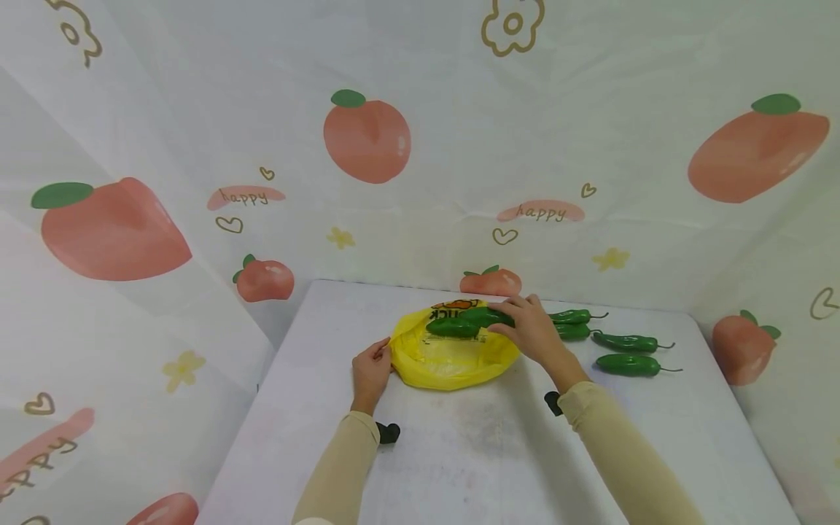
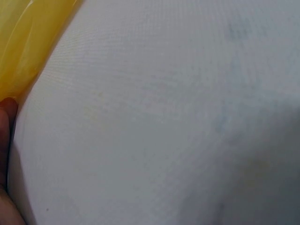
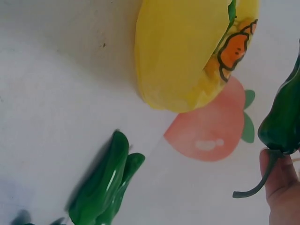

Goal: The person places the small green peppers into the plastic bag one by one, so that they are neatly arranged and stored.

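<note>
Head view shows your left hand (image 1: 370, 375) gripping the edge of the yellow bag (image 1: 446, 375) on the counter (image 1: 446, 459), your right hand (image 1: 533, 332) holding a green pepper (image 1: 488, 317) at its mouth. You seem to be mid-bagging; lowering the pepper, then releasing it, looks like the next need.

Tabletop (image 1: 453, 456): was white, faintly smudged.
Yellow bag (image 1: 453, 370): rested there, mouth open.
Green peppers (image 1: 628, 365): four lay to its right.
</note>
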A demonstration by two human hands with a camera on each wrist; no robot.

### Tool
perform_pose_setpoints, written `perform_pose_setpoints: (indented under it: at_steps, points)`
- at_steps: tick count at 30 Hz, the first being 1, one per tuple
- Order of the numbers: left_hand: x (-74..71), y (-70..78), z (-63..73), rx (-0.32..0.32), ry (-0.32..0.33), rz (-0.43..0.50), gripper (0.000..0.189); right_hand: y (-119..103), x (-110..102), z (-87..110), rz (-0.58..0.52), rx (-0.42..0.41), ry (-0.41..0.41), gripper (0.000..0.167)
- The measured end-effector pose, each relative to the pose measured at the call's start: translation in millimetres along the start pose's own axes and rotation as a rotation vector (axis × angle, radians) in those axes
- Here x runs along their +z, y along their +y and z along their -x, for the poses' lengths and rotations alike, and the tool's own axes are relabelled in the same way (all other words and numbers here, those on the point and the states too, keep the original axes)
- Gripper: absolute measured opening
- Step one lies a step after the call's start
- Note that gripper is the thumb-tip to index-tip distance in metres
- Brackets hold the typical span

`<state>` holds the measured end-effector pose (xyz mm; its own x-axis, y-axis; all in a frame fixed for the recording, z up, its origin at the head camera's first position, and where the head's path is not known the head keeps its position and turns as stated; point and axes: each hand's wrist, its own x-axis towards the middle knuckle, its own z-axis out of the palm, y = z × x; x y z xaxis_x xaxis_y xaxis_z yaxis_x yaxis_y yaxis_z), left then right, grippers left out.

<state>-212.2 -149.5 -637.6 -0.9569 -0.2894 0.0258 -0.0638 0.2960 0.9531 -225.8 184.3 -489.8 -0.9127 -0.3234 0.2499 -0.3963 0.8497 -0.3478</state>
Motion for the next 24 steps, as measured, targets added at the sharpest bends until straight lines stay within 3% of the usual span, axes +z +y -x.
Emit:
perform_pose_setpoints:
  at_steps: [17, 24]
  points:
    - [-0.8, 0.0, 0.3, 0.027, -0.004, 0.007, 0.029, -15, 27, -17.0, -0.025, 0.016, -0.131, 0.049]
    - [-0.3, 0.8, 0.3, 0.019, 0.001, 0.010, 0.028, -16, 39, -22.1, -0.060, 0.068, -0.212, 0.048]
